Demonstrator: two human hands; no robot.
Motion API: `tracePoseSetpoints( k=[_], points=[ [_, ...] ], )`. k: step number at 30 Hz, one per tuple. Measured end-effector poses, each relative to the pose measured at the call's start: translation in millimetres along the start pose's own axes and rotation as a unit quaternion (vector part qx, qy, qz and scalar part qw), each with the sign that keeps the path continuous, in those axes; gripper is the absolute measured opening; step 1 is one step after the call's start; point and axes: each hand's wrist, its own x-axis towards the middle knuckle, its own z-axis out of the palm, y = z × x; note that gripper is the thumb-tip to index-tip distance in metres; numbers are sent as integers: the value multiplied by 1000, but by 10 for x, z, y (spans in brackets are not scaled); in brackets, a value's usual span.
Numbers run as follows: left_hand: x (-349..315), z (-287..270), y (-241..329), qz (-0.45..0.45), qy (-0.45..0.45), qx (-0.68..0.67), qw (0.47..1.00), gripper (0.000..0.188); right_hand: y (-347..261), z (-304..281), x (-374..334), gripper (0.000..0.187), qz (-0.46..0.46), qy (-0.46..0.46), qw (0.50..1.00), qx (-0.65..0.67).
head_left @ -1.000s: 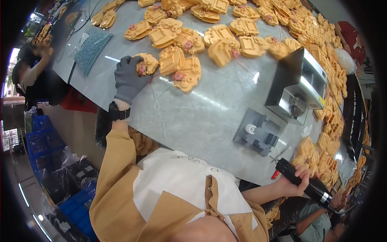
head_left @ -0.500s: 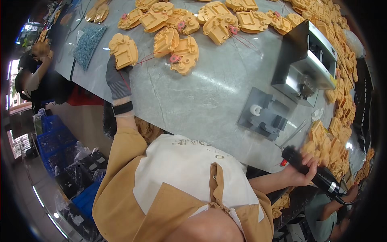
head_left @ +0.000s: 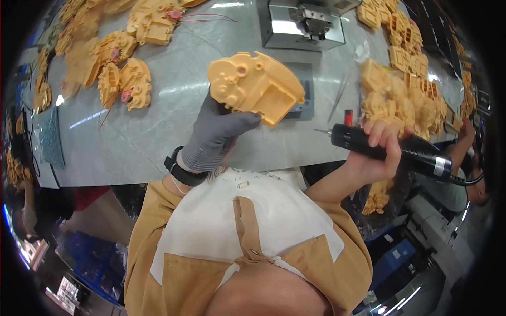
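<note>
Gripping firmly, gloved left hand (head_left: 213, 134) fingers are closed on yellow housing (head_left: 255, 87), raised above tabletop (head_left: 158, 131); black driver (head_left: 390, 150) is clasped by right hand (head_left: 377, 155).

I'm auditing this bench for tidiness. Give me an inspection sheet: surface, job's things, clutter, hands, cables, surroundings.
Surface: grey worktable, glossy, bare in the middle.
Job's things: yellow plastic housing held up over the table; black electric screwdriver at the table's near edge.
Clutter: piles of yellow parts at left and right; metal fixture at the far side.
Hands: left hand, grey-gloved, grips the housing; right hand, bare, grips the screwdriver.
Cables: screwdriver cord trails right; thin red wires on parts.
Surroundings: blue crates below the table; another person at right.
</note>
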Motion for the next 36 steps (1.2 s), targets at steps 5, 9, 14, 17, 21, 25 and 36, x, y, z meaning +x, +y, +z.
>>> tracePoseSetpoints(
  k=[5,9,14,17,21,25,36],
  points=[
    [133,178,-271,49,26,133,990,64,-59,-63,-20,41,-5,28,1000,-11],
    [138,161,-300,26,15,109,994,59,-27,-73,-27,42,-4,36,999,-5],
    [69,73,-180,-28,17,352,936,43,-5,-76,-31,42,1,33,999,-4],
    [22,31,-126,-29,12,539,842,31,-6,-86,-32,42,3,41,999,-5],
    [-73,82,-41,70,-32,629,774,21,-4,-75,-28,41,5,43,999,2],
    [-68,83,-78,38,-102,676,729,17,-12,-54,-33,40,10,44,999,1],
    [679,171,-166,375,-141,744,535,76,-43,53,58,41,-37,-65,997,3]
  ],
)
